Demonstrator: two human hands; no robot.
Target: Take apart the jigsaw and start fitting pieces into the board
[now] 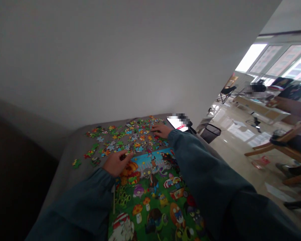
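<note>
My left hand [117, 163] rests at the upper left corner of a colourful cartoon picture board [150, 197], its fingers curled together around what looks like a small puzzle piece [126, 154]. Beyond the board, my right hand [162, 131] reaches flat over loose jigsaw pieces [137, 137], fingers stretched out. Its fingertips touch or hover over the pieces; I cannot tell which. Many pieces lie spread across the grey surface, and a few sit apart at the left, such as a green piece [76, 163]. My right sleeve covers part of the board's right edge.
A lit screen device [177, 124] lies at the far right corner of the grey covered surface [72, 147]. A plain wall [115, 67] rises directly behind. To the right are a black mesh bin [210, 133], wooden chair legs [261, 150] and a glossy floor.
</note>
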